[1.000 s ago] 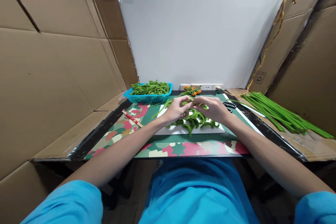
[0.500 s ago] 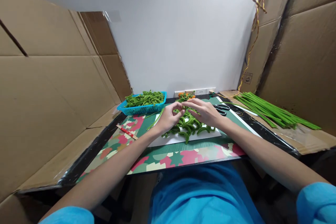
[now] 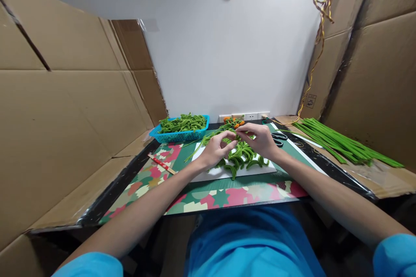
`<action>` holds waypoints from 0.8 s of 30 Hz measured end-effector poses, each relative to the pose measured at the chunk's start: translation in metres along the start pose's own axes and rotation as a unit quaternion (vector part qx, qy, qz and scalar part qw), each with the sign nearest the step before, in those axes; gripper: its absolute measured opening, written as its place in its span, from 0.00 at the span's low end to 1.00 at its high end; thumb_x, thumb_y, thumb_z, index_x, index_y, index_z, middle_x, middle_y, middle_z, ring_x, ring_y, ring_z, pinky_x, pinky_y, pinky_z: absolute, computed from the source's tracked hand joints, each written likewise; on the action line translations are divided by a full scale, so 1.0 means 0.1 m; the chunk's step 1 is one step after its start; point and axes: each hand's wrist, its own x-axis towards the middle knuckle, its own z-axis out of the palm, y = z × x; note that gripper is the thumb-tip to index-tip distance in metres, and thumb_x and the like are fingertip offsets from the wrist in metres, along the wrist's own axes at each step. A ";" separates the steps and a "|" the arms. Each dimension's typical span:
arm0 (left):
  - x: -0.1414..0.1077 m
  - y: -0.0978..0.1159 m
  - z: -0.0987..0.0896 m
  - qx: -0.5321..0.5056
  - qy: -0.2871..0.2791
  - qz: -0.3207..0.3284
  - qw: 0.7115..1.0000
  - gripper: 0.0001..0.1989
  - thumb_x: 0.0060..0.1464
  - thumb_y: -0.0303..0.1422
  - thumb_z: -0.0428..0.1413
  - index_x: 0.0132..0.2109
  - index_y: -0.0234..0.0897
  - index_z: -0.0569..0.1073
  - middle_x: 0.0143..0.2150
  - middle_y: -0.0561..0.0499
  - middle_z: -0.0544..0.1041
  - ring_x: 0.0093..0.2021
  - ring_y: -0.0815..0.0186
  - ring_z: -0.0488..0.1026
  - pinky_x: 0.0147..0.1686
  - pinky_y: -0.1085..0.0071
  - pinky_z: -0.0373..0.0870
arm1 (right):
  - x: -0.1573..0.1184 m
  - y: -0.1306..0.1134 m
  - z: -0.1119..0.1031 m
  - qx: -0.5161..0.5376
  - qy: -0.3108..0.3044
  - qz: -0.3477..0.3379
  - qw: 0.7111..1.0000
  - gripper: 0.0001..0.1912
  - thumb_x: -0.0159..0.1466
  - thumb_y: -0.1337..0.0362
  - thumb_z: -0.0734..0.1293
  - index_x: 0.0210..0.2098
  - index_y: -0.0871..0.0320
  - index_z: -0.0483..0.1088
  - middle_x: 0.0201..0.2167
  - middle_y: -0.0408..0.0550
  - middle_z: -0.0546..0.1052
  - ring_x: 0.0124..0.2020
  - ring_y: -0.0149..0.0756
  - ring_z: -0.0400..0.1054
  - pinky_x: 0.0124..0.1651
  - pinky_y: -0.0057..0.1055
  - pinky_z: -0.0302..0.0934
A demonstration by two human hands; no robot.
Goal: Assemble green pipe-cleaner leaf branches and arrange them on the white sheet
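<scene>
My left hand (image 3: 216, 149) is closed, its thumb and fingertips pinched at a small piece of green fuzzy pipe cleaner. My right hand (image 3: 259, 138) is closed too, its fingertips pinching the same green piece close beside the left ones. The piece itself is mostly hidden by my fingers. Below the hands, several curled green pipe-cleaner pieces (image 3: 232, 169) lie in a loose pile on a white sheet (image 3: 208, 176). Just behind my hands are orange fuzzy pieces (image 3: 239, 124) with green stems.
A blue basket (image 3: 182, 136) full of curled green pieces stands back left. Red-wrapped chopsticks (image 3: 161, 164) lie on the patterned mat's left. Black-handled scissors (image 3: 278, 137) rest to the right, near a bundle of straight green pipe cleaners (image 3: 344, 143). Cardboard walls (image 3: 78, 108) flank the table.
The right fingers have drawn together into a pinch beside the left fingertips. The whole view has shifted slightly, so everything sits a little further right and lower.
</scene>
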 end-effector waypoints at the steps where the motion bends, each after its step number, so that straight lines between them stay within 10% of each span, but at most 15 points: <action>1: 0.00 0.00 0.01 -0.001 0.000 0.002 1.000 0.19 0.66 0.50 0.61 0.49 0.38 0.73 0.44 0.52 0.77 0.23 0.73 0.71 0.23 0.75 0.69 | -0.01 -0.02 0.01 0.008 0.007 0.014 1.000 0.07 0.73 0.61 0.69 0.42 0.55 0.81 0.37 0.48 0.86 0.36 0.36 0.81 0.38 0.30 0.78; 10: -0.01 -0.01 -0.01 0.000 0.046 0.018 0.999 0.18 0.69 0.50 0.56 0.44 0.39 0.68 0.36 0.56 0.74 0.20 0.75 0.70 0.19 0.78 0.64 | 0.00 0.01 -0.03 0.007 0.052 0.079 0.995 0.09 0.72 0.58 0.70 0.42 0.54 0.83 0.37 0.49 0.86 0.34 0.41 0.81 0.41 0.38 0.80; 16: 0.00 -0.04 0.00 0.000 0.065 0.013 0.998 0.17 0.65 0.47 0.62 0.47 0.39 0.69 0.43 0.52 0.77 0.21 0.73 0.74 0.17 0.77 0.64 | 0.07 0.20 -0.20 -0.036 0.023 0.068 0.997 0.09 0.69 0.65 0.69 0.37 0.52 0.84 0.53 0.56 0.84 0.58 0.55 0.75 0.64 0.58 0.68; 24: 0.01 -0.03 -0.01 0.021 0.081 0.012 0.996 0.14 0.63 0.43 0.63 0.45 0.36 0.77 0.38 0.52 0.78 0.21 0.75 0.67 0.20 0.77 0.63 | 0.06 0.00 -0.10 0.051 -0.100 0.074 0.991 0.15 0.73 0.50 0.70 0.45 0.53 0.84 0.40 0.49 0.87 0.38 0.41 0.82 0.44 0.36 0.76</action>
